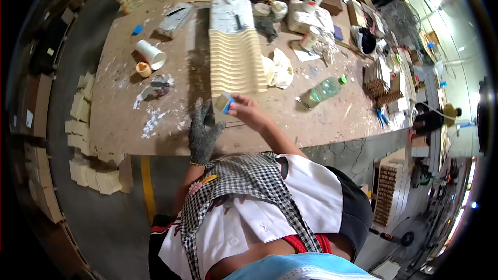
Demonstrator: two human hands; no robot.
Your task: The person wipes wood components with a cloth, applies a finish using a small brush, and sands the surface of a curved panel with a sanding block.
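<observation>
My left hand [203, 131] wears a grey knit glove and lies flat with fingers spread on the wooden workbench [129, 124], just below the near end of a long ribbed pale wood panel [236, 59]. My bare right hand [244, 108] hovers over that same end and pinches a small blue tool [229, 103] against a small pale wood piece [222, 102]. The panel stretches away from me across the middle of the bench.
A white cup [151, 53] on its side and a small orange cup [143, 69] lie at left. A white rag [280, 69] and a clear plastic bottle [321, 92] lie at right. Wood blocks [83, 124] are stacked on the floor at left. Another person [438, 116] works at far right.
</observation>
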